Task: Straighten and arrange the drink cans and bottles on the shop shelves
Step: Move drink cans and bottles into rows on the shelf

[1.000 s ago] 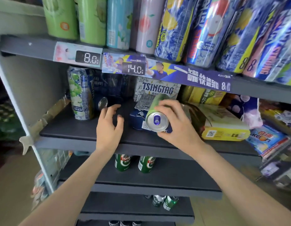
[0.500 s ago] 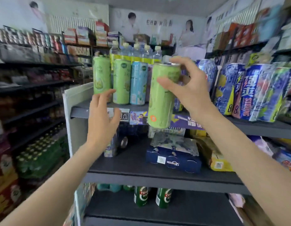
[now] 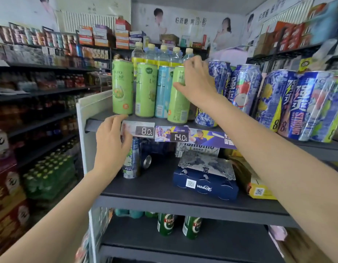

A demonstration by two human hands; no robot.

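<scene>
As shelves get tidied: right hand (image 3: 197, 81) clamped on a green can (image 3: 178, 99), standing it beside the teal can (image 3: 163, 92); left hand (image 3: 112, 142), fingers relaxed, at the top shelf edge (image 3: 105, 124). Next, likely: release, nudge into line.

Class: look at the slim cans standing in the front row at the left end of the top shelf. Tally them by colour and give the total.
Green cans: 3
Blue can: 1
Total: 4

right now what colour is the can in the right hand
Light green, seen in the head view: the can held by the right hand.
</scene>
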